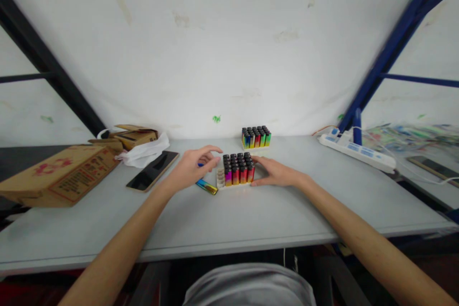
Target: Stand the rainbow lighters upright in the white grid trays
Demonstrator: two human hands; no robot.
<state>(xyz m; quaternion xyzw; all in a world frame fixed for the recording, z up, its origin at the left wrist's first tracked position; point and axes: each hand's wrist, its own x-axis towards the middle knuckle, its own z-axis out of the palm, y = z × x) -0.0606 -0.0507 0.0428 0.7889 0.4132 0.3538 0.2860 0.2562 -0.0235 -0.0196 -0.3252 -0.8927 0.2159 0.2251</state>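
Observation:
A white tray (221,184) stands mid-table with upright black-topped lighters (243,172) in purple, red and other colours; its left column shows bare slots. My right hand (274,172) rests against the tray's right side, thumb and fingers apart around the end lighters. Just left of the tray, my left hand (193,165) hovers with fingers curved and apart, nothing visible between them. Beneath and beside it a blue-and-yellow lighter (207,186) lies on the table, and part of another blue item shows under the fingers. Farther back stands a second tray of multicoloured lighters (256,137).
On the left are a phone (153,170), a white plastic bag (145,151), a large cardboard box (60,174) and a smaller opened box (133,136). A white power strip (358,152) with cables lies at the right. The table's front edge (236,245) runs near my body.

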